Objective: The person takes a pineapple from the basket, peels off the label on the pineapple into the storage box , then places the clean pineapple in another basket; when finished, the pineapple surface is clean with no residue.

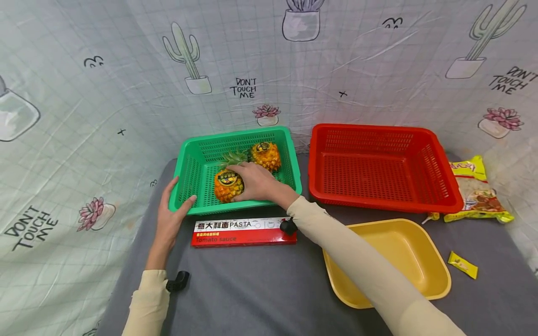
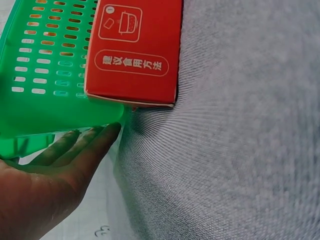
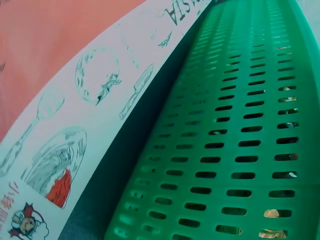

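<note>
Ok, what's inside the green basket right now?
Two pineapples lie in the green basket: the near pineapple, gripped by the right hand, and the far pineapple behind it. The hand covers part of the near one and the floor beneath.

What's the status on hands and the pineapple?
Right hand grips near pineapple inside green basket. Left hand open, steadying the basket's front-left corner. Second pineapple sits close behind; pasta box lies against basket front.
</note>
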A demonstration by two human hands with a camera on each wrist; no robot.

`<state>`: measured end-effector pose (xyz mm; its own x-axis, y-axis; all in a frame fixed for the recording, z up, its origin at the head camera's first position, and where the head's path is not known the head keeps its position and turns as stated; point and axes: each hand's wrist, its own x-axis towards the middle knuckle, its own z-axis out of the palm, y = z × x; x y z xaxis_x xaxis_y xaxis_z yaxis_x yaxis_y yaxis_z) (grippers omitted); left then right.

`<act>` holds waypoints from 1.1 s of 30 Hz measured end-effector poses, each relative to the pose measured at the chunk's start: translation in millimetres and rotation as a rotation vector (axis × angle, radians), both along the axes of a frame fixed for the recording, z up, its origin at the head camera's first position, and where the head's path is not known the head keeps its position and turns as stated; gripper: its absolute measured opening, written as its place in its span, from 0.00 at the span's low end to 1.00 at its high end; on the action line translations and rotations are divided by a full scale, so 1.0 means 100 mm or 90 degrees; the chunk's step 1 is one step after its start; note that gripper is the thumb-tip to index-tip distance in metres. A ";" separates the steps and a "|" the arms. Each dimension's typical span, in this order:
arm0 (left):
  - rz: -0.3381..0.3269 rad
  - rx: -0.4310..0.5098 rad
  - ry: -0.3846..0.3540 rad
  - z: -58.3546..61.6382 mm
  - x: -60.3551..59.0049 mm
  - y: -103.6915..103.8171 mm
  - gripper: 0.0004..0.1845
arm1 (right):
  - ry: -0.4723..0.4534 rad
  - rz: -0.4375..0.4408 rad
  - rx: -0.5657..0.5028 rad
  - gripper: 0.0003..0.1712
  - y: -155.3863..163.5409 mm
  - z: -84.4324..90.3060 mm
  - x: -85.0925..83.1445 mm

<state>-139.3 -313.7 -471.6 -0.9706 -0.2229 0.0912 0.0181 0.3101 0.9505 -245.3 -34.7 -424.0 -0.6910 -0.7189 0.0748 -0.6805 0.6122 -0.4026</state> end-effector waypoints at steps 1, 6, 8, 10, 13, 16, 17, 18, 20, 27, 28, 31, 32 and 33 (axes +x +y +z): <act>0.000 0.000 -0.001 0.00 0.00 0.00 0.44 | -0.003 0.001 -0.013 0.56 0.01 0.00 0.00; 0.005 0.001 -0.018 0.02 0.00 0.01 0.45 | 0.002 0.009 -0.061 0.56 0.00 0.04 0.03; 0.005 0.001 -0.027 0.03 0.00 0.01 0.46 | 0.011 0.006 -0.072 0.55 0.00 0.06 0.04; 0.003 0.002 -0.031 0.03 0.00 0.02 0.46 | 0.011 0.000 -0.084 0.55 0.00 0.08 0.06; 0.000 0.007 -0.032 0.02 0.00 0.01 0.46 | 0.007 0.001 -0.103 0.55 0.01 0.12 0.08; 0.002 0.009 -0.030 0.00 -0.01 0.01 0.46 | 0.007 0.007 -0.116 0.55 0.02 0.18 0.10; 0.003 0.009 -0.028 0.00 -0.01 0.01 0.46 | 0.009 0.008 -0.118 0.55 0.02 0.21 0.10; 0.004 0.009 -0.027 0.00 -0.01 0.01 0.46 | 0.012 0.008 -0.120 0.55 0.03 0.24 0.11; 0.003 0.006 -0.024 -0.01 -0.01 0.01 0.46 | 0.020 0.004 -0.119 0.55 0.05 0.29 0.13; 0.000 0.017 -0.025 -0.01 -0.02 0.02 0.45 | 0.038 0.003 -0.138 0.55 0.16 0.49 0.28; 0.000 0.019 -0.025 -0.01 -0.02 0.01 0.45 | 0.041 0.002 -0.140 0.55 0.17 0.52 0.31; 0.001 0.020 -0.025 0.00 -0.02 0.01 0.45 | 0.049 0.001 -0.144 0.55 0.22 0.61 0.37; 0.002 0.019 -0.025 -0.01 -0.02 0.01 0.45 | 0.050 0.002 -0.143 0.55 0.23 0.63 0.39; 0.003 0.020 -0.026 -0.01 -0.01 0.01 0.45 | 0.051 0.005 -0.144 0.55 0.24 0.64 0.41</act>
